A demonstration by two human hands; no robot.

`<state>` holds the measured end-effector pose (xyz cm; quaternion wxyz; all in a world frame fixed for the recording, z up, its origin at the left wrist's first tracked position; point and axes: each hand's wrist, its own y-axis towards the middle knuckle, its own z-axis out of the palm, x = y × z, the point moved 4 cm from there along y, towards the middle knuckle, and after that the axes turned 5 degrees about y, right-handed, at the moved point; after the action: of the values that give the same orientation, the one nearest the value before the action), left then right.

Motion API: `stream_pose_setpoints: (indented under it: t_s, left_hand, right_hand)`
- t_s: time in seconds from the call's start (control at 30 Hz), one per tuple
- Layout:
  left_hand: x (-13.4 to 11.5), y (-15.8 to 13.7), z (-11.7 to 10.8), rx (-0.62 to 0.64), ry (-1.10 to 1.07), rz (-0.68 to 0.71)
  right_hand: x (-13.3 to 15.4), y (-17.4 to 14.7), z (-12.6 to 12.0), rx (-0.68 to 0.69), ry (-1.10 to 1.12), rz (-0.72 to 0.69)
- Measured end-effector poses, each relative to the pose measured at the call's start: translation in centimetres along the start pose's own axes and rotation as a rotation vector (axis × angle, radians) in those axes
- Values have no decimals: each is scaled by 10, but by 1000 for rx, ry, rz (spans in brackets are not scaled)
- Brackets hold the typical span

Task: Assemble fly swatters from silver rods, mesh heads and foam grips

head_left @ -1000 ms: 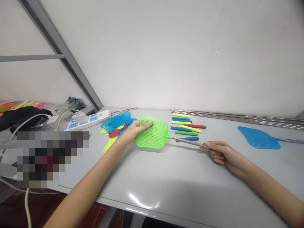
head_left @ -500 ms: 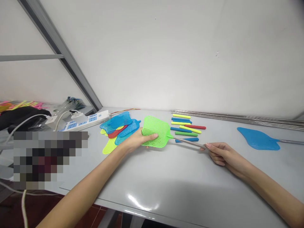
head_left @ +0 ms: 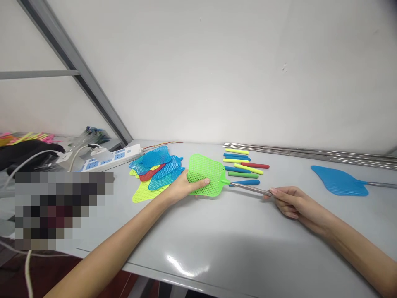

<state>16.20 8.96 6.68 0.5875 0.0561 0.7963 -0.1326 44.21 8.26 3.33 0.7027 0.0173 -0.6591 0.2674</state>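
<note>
My left hand (head_left: 185,186) grips a bright green fly swatter head (head_left: 208,169), thumb on top and fingers beneath. A thin metal rod (head_left: 249,188) joins the head's narrow neck and runs to the right. My right hand (head_left: 287,201) pinches this rod between thumb and fingers near its right part. Left of the green head lies a pile of swatter heads in blue (head_left: 166,178), red (head_left: 151,172) and yellow (head_left: 147,191). Behind the rod lie several coloured handle tubes, among them a red tube (head_left: 254,165) and a green tube (head_left: 243,175).
A blue fly swatter (head_left: 341,182) with a metal rod lies at the right. Long metal rods (head_left: 304,155) run along the wall. A white power strip (head_left: 114,157) with plugs and cables sits at the left, near a blurred patch. The grey table's (head_left: 217,252) front edge is near.
Both hands have shifted slightly right and down in view with the green swatter head and rod. Their grips look the same.
</note>
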Motion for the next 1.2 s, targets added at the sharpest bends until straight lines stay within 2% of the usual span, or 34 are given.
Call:
stream_pose_setpoints:
  t_s: [0.13, 0.33, 0.47, 0.6, 0.83, 0.93, 1.07, 1.2]
  left_hand:
    - [-6, -1, 0, 29, -56, 2]
    - [-7, 0, -8, 91, -343, -53]
    - [-17, 1, -13, 166, -525, 64]
    - [-23, -4, 6, 241, -487, 145]
    - [-17, -9, 48, 72, -612, 134]
    - [-16, -11, 57, 9, -578, 155]
    - [-11, -10, 67, -57, -565, 158]
    - [-9, -7, 76, -75, -602, 148]
  right_hand:
    - [2, 1, 1, 0, 40, 26]
    - [3, -1, 4, 50, 164, 46]
    - [0, -1, 10, 61, 284, 65]
    - [-2, -1, 23, 161, 305, 59]
    - [-13, -12, 64, 420, 311, 117]
    - [-24, -23, 87, 552, 390, 236]
    - [-33, -31, 102, 566, 568, 357]
    - [-36, -29, 99, 514, 636, 351]
